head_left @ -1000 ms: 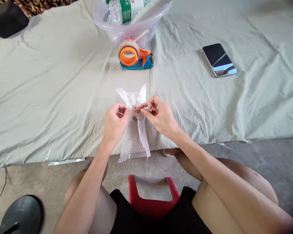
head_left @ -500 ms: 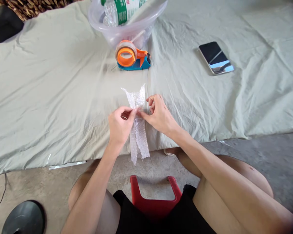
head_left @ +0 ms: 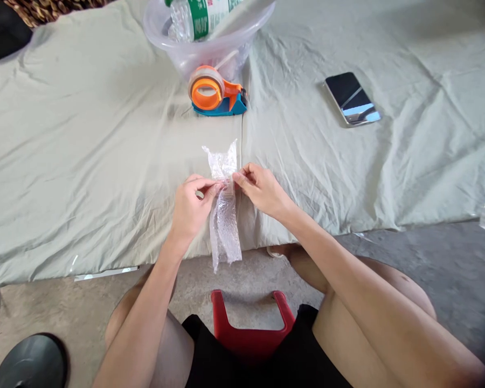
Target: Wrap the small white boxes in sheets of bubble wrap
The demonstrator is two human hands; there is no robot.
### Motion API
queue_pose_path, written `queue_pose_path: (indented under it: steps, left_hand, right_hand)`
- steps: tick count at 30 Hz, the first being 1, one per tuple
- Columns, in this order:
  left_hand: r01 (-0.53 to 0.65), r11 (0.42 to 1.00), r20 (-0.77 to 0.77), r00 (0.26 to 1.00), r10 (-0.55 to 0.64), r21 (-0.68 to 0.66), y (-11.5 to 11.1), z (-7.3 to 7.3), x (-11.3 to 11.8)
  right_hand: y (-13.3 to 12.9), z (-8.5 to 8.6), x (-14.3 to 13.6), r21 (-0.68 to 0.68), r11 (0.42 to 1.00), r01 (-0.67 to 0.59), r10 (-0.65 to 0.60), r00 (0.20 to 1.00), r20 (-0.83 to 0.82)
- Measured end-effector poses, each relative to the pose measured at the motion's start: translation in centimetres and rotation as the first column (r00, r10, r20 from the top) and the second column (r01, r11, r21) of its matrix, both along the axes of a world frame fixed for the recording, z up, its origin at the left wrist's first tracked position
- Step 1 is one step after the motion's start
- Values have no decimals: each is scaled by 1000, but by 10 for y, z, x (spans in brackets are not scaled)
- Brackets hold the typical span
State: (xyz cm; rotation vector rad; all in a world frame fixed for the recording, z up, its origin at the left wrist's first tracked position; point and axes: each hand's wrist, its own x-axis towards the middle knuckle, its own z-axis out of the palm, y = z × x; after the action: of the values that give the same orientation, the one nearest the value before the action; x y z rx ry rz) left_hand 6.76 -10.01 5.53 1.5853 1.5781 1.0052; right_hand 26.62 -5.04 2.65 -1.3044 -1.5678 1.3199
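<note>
A strip of clear bubble wrap (head_left: 225, 223) lies across the near edge of the cloth-covered table, its lower end hanging over. Around its middle it wraps a small item whose reddish print shows faintly; the item itself is too small to make out. My left hand (head_left: 196, 202) pinches the wrap's left side between thumb and fingers. On the opposite side, my right hand (head_left: 261, 188) has its thumb and fingertips closed on the wrap's right edge. Beyond the hands stands an orange and blue tape dispenser (head_left: 218, 94) with a roll of tape.
A translucent basin (head_left: 202, 51) holding a plastic bottle (head_left: 198, 19) stands behind the dispenser. A phone (head_left: 352, 99) lies at the right, a black object (head_left: 4, 32) at the far left. Below are a red stool (head_left: 253, 337) and a dark round base (head_left: 30, 364).
My right hand's fingers have drawn together at the wrap's right edge, and its thumb has moved off the middle. The lower flaps of the wrap lie closer together. The view has shifted slightly.
</note>
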Motion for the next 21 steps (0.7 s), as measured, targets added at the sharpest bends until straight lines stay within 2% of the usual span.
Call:
queue_pose_path:
  steps: [4,9,12,16,21]
  left_hand:
    - [-18,1000,24,1000,19,-17,7,-6,4]
    - [-149,975,78,984,163,-165,10,-16,3]
    - [-103,965,47,992,117,-242,13,-17,-2]
    - [-14,971,61,998,30,-239,20,-17,-10]
    - [85,969,116,992,-59,-232,29,-14,-14]
  right_hand:
    - [2,0,-4,-35,998,45,-46,999,-4]
    - [4,-5,-8,-24,992,125,-126,992,-19]
    - [5,-5,-7,-52,990,130,-130,992,10]
    - [8,-5,-5,-34,992,117,-115,991,74]
    - [12,-11,-7,-14,998,63,-63,997,-48]
